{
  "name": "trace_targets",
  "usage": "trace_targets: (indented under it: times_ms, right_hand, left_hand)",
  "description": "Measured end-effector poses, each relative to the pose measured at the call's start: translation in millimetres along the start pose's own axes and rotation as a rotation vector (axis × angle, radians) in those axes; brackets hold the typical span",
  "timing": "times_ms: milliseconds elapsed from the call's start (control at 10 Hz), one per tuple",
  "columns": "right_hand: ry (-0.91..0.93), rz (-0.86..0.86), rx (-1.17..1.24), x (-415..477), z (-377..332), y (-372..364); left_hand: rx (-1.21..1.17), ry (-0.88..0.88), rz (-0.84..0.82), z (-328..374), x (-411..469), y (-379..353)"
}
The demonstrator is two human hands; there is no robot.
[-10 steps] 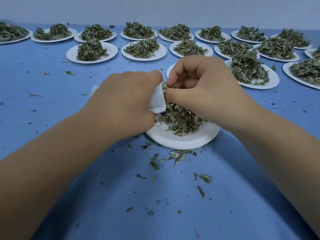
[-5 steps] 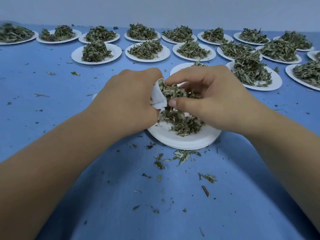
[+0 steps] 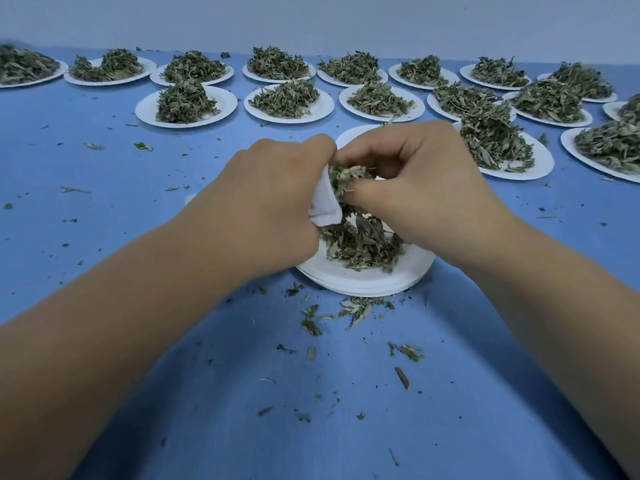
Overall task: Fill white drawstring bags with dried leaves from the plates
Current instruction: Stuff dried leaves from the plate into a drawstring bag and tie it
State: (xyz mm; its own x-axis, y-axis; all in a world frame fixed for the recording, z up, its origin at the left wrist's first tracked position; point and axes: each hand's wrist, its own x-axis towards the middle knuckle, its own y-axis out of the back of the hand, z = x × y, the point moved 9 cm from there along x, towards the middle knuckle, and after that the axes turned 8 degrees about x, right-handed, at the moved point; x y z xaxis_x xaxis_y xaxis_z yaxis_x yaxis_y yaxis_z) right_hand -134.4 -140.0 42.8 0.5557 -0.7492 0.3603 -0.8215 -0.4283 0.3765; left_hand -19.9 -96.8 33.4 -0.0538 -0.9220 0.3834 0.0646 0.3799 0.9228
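Observation:
My left hand [image 3: 273, 206] grips a white drawstring bag [image 3: 325, 206] just above a white paper plate [image 3: 363, 280]; only a small fold of the bag shows beside my palm. My right hand [image 3: 415, 188] pinches a clump of dried green leaves [image 3: 343, 178] at the bag's mouth. A loose pile of dried leaves [image 3: 360, 244] lies on the plate under both hands. The plate sits on top of other stacked plates.
Several white plates heaped with dried leaves stand in rows at the back, such as one plate [image 3: 185, 107] at the left and one plate [image 3: 502, 150] close to my right hand. Leaf crumbs [image 3: 356, 308] litter the blue table [image 3: 104, 188].
My right hand has pushed its pinch of leaves closer into the bag's mouth, thumb and fingers now tighter together. The left hand holds the bag in much the same place.

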Motion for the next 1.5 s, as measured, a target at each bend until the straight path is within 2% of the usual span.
trace_targets:
  times_ms: [200, 400, 500, 700, 900, 1100, 1300, 1400, 1500]
  right_hand:
    - [-0.019, -0.003, 0.019, 1.3, 2.2, -6.2]
    - [-0.109, -0.175, 0.237, -2.5, 12.0, -12.1]
    - [-0.115, -0.156, 0.272, -0.8, 13.1, -10.2]
    - [-0.012, -0.062, 0.096, 0.0, 3.3, -7.4]
    - [0.014, 0.043, -0.095, 1.6, -3.1, -4.7]
    - [-0.216, -0.257, 0.134, 5.5, 20.9, -25.7]
    - [-0.177, -0.255, 0.089, 10.3, 11.8, -29.6]
    - [-0.171, -0.212, 0.141, 12.2, 13.9, -26.9]
    - [-0.163, -0.149, 0.248, 12.7, 15.5, -20.3]
  left_hand:
    - [0.003, 0.004, 0.009, 1.1, 0.6, 0.6]
    - [0.04, 0.056, -0.027, -8.6, 0.3, -0.7]
    - [-0.023, 0.044, -0.02, -6.0, -0.7, 2.2]
    - [-0.026, -0.086, 0.007, 15.7, -3.1, 6.7]
    - [0.001, -0.094, -0.007, 22.4, -2.7, 12.0]
    - [0.01, -0.239, -0.015, 41.4, -6.1, 19.1]
    - [-0.06, -0.318, 0.136, 50.1, -14.8, 35.2]
    - [-0.065, -0.3, 0.191, 49.6, -13.6, 39.8]
    - [-0.143, -0.208, 0.223, 29.4, -11.2, 39.3]
